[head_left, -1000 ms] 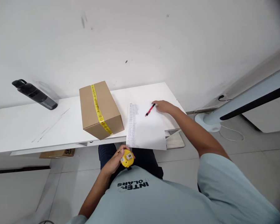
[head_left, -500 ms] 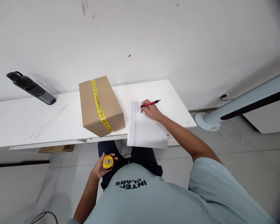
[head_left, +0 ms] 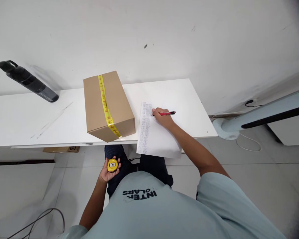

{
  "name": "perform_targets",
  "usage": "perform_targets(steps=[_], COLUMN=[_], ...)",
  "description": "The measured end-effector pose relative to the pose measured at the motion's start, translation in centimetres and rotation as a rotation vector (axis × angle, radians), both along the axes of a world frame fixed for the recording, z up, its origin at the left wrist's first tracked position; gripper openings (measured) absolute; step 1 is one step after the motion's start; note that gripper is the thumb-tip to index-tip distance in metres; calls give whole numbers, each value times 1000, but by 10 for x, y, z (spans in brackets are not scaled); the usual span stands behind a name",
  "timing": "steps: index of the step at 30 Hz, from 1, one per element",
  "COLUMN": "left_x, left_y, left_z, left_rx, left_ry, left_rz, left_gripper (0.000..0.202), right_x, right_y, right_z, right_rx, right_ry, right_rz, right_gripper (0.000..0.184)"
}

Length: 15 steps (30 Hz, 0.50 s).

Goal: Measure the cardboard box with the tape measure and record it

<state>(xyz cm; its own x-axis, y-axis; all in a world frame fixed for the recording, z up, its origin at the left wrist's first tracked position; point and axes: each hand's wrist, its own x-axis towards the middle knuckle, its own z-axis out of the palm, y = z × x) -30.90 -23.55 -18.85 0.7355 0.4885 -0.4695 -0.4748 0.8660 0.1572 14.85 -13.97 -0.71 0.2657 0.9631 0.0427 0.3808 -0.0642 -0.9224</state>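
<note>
My right hand (head_left: 163,119) grips a red pen (head_left: 167,113) with its tip on a white sheet of paper (head_left: 155,137) that bears a column of small writing down its left side. The sheet overhangs the front edge of the white table (head_left: 40,122). My left hand (head_left: 109,170) is down by my lap, below the table edge, closed around a yellow tape measure (head_left: 112,165). A cardboard box (head_left: 107,106) sealed with a strip of yellow tape sits on the table just left of the paper.
A dark water bottle (head_left: 27,81) stands at the back left of the table against the white wall. A pale blue stand (head_left: 259,114) with a round base and a cable is on the floor at right. A flat piece of cardboard (head_left: 61,149) lies under the table.
My right hand picked the pen up from the paper and brought it left to the written column. My left hand lowered the tape measure and moved it left, away from the table edge.
</note>
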Motion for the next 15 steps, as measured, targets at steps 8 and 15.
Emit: perform_targets(steps=[8, 15], left_x=[2, 3], left_y=[1, 4], left_z=[3, 9], left_rx=[-34, -60], left_ry=[45, -10], left_rz=[3, -19], left_gripper=[41, 48], right_x=[0, -1], right_y=[2, 2], right_z=[-5, -6], right_rx=[-18, -33], right_ry=[-7, -23], right_rz=[-12, -16], right_gripper=[46, 46])
